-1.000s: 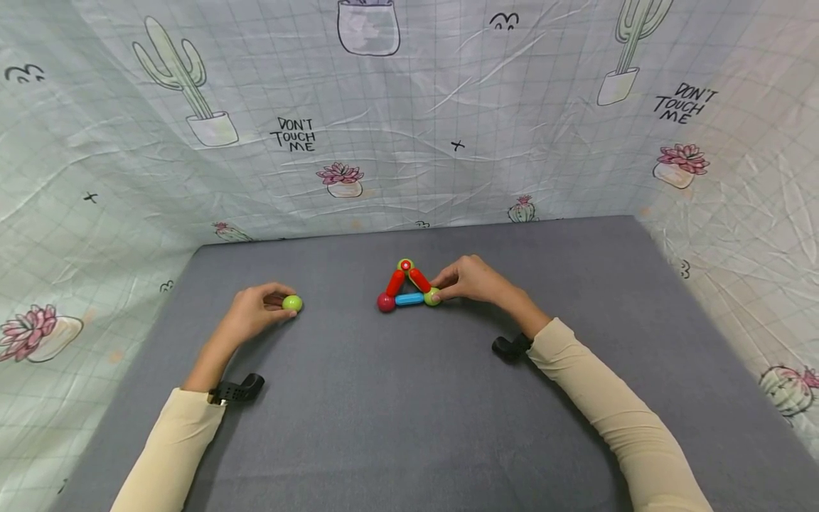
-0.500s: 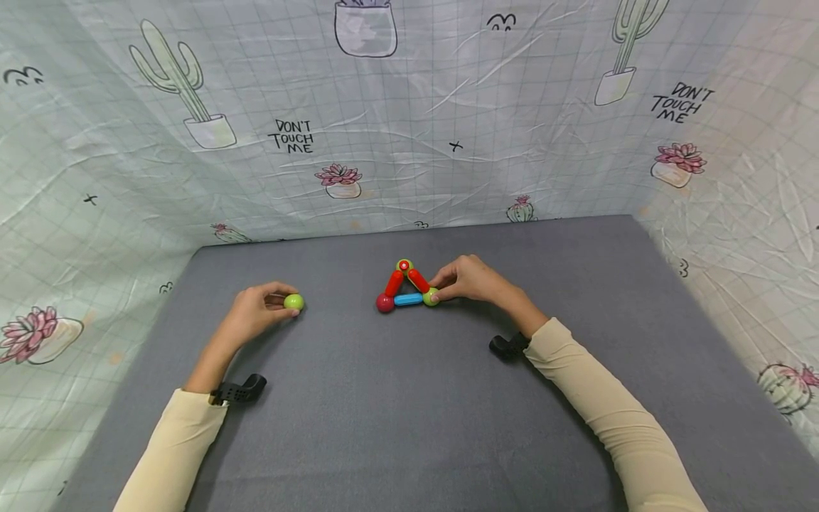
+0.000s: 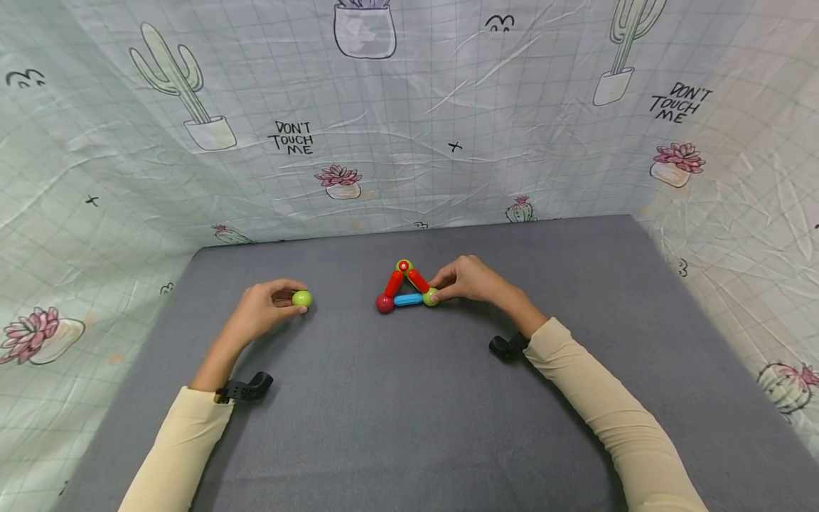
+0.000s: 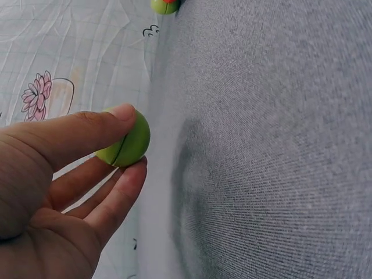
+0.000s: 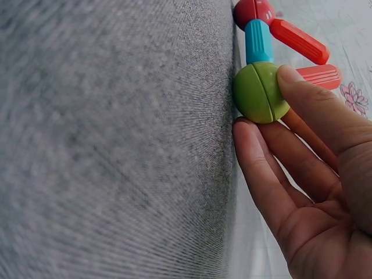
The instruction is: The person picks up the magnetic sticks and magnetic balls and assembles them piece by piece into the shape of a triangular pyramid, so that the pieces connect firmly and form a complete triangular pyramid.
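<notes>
My left hand [image 3: 262, 309] pinches a loose green ball [image 3: 302, 299] between thumb and fingers. The left wrist view shows this ball [image 4: 131, 139] held apart from the cloth, its shadow to one side. Right of it is a triangle of balls and rods. A red ball [image 3: 384, 303] forms its near left corner, joined by a blue rod [image 3: 408, 300] to a green corner ball [image 5: 260, 93]. My right hand [image 3: 473, 279] grips that corner ball. Two red rods [image 3: 394, 284] slant to the far green ball [image 3: 409, 272], topped by a red round piece with a pale centre.
A dark grey cloth [image 3: 384, 412] covers the table. Behind it and along both sides hangs a pale printed sheet [image 3: 409, 171] with cactus drawings. A black wrist camera [image 3: 246, 387] sits on the left wrist, and another camera [image 3: 507, 347] on the right.
My left hand has moved slightly to the right with the green ball, closer to the triangle. The right hand keeps its grip on the corner ball, and the triangle looks the same.
</notes>
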### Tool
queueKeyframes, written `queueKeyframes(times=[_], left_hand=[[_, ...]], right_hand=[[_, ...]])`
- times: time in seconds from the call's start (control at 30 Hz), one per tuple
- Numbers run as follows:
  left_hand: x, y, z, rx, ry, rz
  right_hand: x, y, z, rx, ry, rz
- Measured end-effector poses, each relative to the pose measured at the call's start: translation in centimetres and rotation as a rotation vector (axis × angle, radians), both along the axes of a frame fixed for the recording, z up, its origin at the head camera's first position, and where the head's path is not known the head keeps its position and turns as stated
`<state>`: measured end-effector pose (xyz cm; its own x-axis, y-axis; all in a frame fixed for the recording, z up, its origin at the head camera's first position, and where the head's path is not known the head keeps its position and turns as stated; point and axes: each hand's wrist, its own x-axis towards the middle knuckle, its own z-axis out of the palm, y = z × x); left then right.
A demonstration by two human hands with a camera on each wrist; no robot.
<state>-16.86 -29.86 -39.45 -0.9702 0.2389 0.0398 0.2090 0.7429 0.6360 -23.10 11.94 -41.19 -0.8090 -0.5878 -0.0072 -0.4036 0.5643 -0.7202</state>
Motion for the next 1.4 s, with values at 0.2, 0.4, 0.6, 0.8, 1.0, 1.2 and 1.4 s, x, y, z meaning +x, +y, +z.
queueKeyframes(times=[0.2, 0.4, 0.6, 0.8, 1.0, 1.2, 1.4], left_hand=[[0.1, 0.2, 0.2, 0.018, 0.005, -0.009], [0.0, 0.6, 0.3, 0.024, 0.004, -0.02], [-0.2, 1.3, 0.4, 0.022, -0.004, -0.014], [-0.4, 1.9, 0.6, 0.028, -0.003, -0.024], [-0.7, 2.6, 0.6, 0.033, 0.0, -0.028], [-0.9, 3.3, 0.9, 0.045, 0.007, -0.045], [-1.1, 4.2, 1.2, 0.048, 0.009, -0.07]], right_hand=[[0.0, 0.0, 0.0, 0.008, -0.004, -0.002], [-0.1, 0.0, 0.1, 0.012, -0.004, -0.001], [-0.1, 0.0, 0.0, 0.01, 0.001, 0.004], [-0.1, 0.0, 0.0, 0.012, 0.007, 0.007], [-0.1, 0.0, 0.1, 0.026, 0.016, 0.019], [-0.3, -0.2, 0.4, 0.063, 0.028, 0.024], [-0.4, -0.3, 0.5, 0.091, 0.029, 0.017]])
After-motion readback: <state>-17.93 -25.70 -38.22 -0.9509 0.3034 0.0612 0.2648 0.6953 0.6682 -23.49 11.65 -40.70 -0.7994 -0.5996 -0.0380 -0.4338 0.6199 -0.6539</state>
